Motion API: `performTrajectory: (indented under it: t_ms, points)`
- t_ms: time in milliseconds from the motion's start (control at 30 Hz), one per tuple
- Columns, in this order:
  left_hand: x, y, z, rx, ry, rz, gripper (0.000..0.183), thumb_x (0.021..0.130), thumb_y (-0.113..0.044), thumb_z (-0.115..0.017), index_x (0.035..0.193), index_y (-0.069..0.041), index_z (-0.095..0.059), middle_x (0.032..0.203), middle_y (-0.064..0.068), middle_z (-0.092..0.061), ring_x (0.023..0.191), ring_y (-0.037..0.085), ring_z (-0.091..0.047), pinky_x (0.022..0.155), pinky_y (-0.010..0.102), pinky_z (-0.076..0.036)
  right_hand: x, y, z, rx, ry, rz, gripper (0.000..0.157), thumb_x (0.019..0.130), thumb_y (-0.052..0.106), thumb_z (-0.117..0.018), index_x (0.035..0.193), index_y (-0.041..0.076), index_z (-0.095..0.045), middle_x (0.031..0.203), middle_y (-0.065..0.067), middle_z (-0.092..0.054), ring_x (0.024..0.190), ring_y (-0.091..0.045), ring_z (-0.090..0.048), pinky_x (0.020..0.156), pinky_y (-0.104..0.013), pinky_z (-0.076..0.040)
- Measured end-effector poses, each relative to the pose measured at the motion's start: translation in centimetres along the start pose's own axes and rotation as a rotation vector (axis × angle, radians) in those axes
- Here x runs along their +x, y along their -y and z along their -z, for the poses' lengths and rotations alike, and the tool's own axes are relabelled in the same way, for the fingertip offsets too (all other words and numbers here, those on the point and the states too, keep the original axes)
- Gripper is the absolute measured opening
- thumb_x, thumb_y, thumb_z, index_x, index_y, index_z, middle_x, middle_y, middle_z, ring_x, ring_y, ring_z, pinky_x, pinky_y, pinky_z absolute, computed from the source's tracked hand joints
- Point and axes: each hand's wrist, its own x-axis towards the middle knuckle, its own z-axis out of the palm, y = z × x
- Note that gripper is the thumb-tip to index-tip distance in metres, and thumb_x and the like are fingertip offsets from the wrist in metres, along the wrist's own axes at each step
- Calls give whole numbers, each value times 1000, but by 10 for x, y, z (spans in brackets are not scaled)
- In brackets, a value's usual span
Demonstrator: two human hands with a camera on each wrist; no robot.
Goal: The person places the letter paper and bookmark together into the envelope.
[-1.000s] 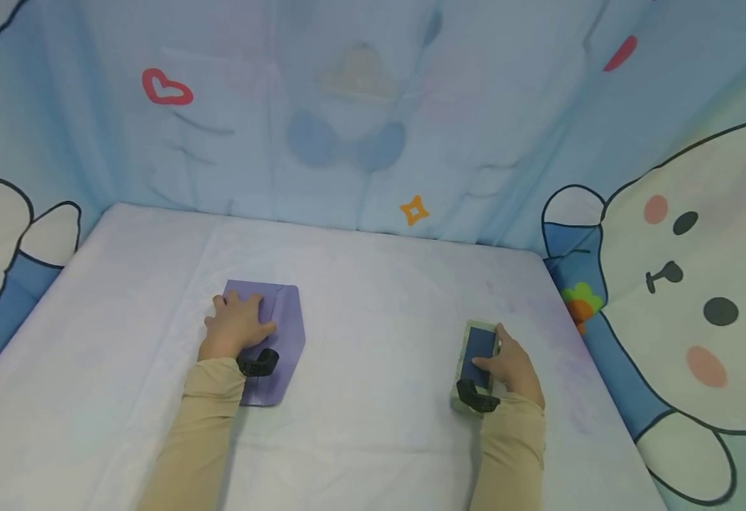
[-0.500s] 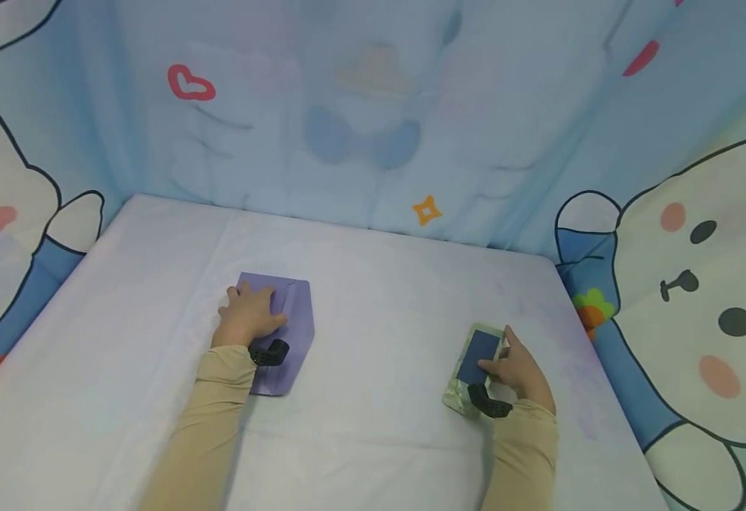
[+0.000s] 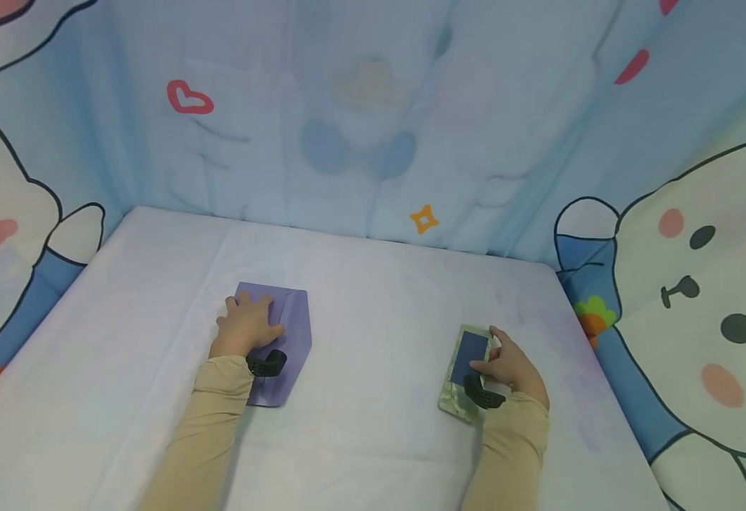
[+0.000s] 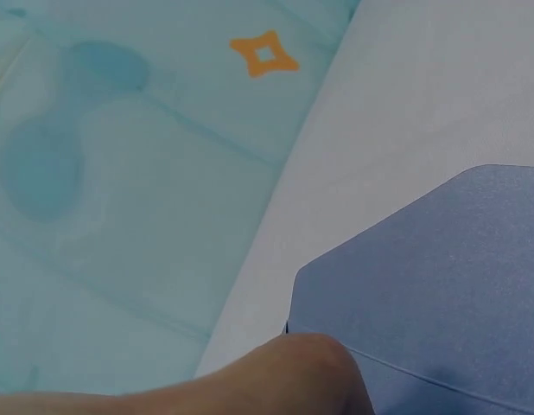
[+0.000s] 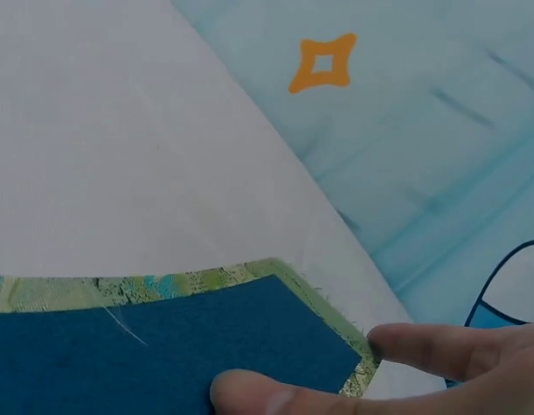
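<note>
On the left of the white table, a purple envelope (image 3: pixel 292 341) lies with its pointed flap side to the right. My left hand (image 3: pixel 245 325) rests on it with fingers spread; the left wrist view shows part of the blue-looking envelope (image 4: pixel 448 285) beside a bent knuckle. To the right, my right hand (image 3: pixel 512 365) pinches a flat oblong piece of green patterned brocade (image 3: pixel 458 403) with a dark blue panel (image 3: pixel 468 355) on its face. In the right wrist view the thumb (image 5: pixel 250 393) presses the panel while a finger touches the brocade's frayed edge. Whether the piece touches the table I cannot tell.
White cloth covers the table (image 3: pixel 360 341), its far edge meeting a light blue printed curtain (image 3: pixel 251 170). Cartoon figures are printed on the curtain at both sides. Black wrist straps (image 3: pixel 267 363) sit on both forearms.
My right hand has shifted the brocade piece slightly leftward and turned it, so more of its lower end shows. My left hand stays on the envelope. The head view has shifted a little.
</note>
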Motion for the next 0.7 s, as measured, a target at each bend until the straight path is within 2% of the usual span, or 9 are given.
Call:
performTrajectory:
  t_ms: [367,567,700]
  points:
    - [2,-2,-2,3,-4,-4,69,86,-35,-59,144,-6,-38,145,36,-23,132,55,-18,95,72,-28,2,-5,2,-97,-63,37,87,86,12,-68,150,-3,-10,77,-3,-43,63,-15,-47,63,-32,-41]
    - [2,-1,-2,14,13,0,70,86,-36,-59,145,-5,-37,145,36,-23,133,55,-18,95,72,-28,0,1,0,-125,-65,29,84,87,11,-67,150,-3,-12,82,-6,-47,67,-16,-54,66,-34,-45]
    - [1,0,1,5,13,-1,70,86,-36,-60,145,-5,-37,144,37,-23,132,55,-18,95,72,-28,2,8,-1,-116,-69,36,82,88,12,-65,150,-2,-13,91,-10,-50,72,-17,-59,69,-35,-48]
